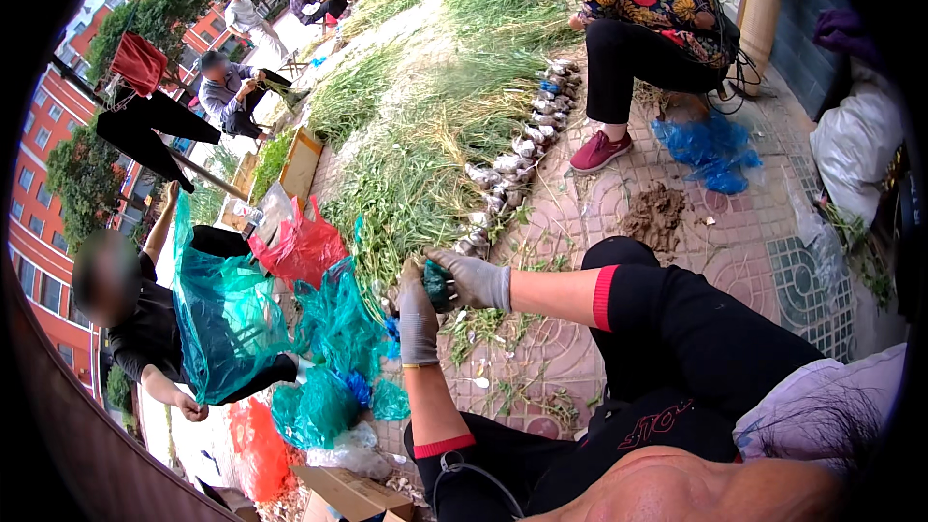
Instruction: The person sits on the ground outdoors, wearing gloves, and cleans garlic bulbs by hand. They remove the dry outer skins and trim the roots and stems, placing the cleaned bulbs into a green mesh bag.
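Note:
My left hand (418,316), in a grey work glove, is closed, with its fingers pointing up beside the near end of the green stalks. From the right my right hand (476,280), gloved the same way, meets it with curled fingers. A dark green patch (440,285) shows between the two; whether it is a glove's palm or a held thing I cannot tell. The hands hide what they grip. Just beyond them lie long leafy garlic stalks (387,217) with a row of whitish garlic bulbs (512,164) along their right edge.
Left of my hands lie teal plastic bags (338,319) and a red bag (300,246). A person (155,329) there holds open a large teal bag (227,309). Another person (657,29) sits ahead right, near a blue bag (710,150) and a soil heap (655,216). A cardboard box (353,493) stands near me.

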`<state>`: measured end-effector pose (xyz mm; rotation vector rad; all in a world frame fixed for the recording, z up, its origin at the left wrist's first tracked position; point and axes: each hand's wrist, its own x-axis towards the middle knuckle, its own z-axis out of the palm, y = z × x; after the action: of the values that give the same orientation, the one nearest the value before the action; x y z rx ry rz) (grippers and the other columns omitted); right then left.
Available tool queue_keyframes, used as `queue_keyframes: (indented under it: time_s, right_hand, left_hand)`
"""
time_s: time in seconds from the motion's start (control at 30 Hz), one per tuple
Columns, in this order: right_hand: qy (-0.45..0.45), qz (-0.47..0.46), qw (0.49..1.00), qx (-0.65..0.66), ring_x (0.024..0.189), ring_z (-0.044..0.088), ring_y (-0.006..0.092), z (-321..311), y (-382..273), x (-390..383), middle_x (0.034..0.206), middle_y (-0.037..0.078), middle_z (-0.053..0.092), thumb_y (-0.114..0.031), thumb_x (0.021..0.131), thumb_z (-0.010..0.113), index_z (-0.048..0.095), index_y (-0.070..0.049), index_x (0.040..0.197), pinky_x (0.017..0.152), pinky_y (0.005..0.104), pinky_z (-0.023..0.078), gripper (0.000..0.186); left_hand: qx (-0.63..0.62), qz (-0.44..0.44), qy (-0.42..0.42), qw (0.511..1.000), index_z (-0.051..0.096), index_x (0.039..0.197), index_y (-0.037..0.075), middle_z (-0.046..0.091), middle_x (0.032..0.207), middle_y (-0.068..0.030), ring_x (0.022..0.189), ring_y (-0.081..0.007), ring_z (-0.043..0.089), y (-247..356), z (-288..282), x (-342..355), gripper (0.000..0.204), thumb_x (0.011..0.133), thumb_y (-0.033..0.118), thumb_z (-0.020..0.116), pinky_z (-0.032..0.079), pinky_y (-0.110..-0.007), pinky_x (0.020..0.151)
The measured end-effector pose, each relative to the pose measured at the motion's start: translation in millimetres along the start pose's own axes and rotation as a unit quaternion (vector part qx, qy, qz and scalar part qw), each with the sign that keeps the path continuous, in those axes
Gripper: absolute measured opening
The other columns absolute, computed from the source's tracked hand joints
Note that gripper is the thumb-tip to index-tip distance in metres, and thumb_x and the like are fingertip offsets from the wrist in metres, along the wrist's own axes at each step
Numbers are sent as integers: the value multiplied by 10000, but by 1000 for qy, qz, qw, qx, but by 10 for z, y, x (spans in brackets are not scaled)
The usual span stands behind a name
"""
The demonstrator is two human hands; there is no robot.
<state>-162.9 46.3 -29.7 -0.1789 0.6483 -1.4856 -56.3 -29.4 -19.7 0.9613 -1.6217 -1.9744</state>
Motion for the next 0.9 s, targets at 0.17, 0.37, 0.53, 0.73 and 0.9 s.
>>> queue_keyframes:
  time_s: [0.17, 0.37, 0.53, 0.73, 0.9]
  right_hand:
    - [-58, -39, 997, 34, 651, 599, 134, -354, 133, 260, 788, 4, 652, -278, 965, 466, 576, -155, 835, 600, 255, 490, 210]
    - [47, 44, 997, 47, 532, 565, 189, -231, -48, 219, 675, 32, 589, -306, 915, 556, 600, -86, 862, 466, 335, 491, 231]
    - [-11, 42, 995, -89, 523, 556, 172, 49, -124, -24, 667, 15, 584, -369, 937, 523, 577, -106, 829, 453, 324, 470, 289]
    - [-67, 48, 989, -124, 519, 552, 162, -16, -126, -60, 671, 10, 597, -422, 944, 495, 576, -116, 845, 464, 336, 477, 332]
    - [-89, 117, 989, 2, 647, 652, 179, 97, -269, -268, 804, 44, 667, -522, 921, 482, 596, -125, 922, 472, 336, 517, 414]
  left_hand:
    - [400, 135, 63, 904, 573, 1111, -54, 644, 949, -174, 884, -273, 619, -30, 262, -99, 591, 982, 478, 351, 477, -362, 786]
    - [392, 220, 203, 870, 622, 994, -52, 655, 850, -152, 734, -221, 640, 327, 126, -227, 467, 973, 370, 421, 489, -324, 653]
    - [-79, -77, 70, 991, 646, 955, 88, 534, 636, 25, 530, -93, 472, 206, 34, -76, 411, 950, 456, 464, 405, -261, 476]
    - [-244, -110, 51, 962, 537, 773, 168, 482, 578, 77, 463, -66, 397, 112, 141, 76, 285, 936, 402, 521, 300, -239, 382]
    - [-287, -93, 27, 953, 596, 858, 109, 574, 653, 11, 427, -72, 403, 128, 17, 55, 246, 949, 325, 520, 245, -214, 323]
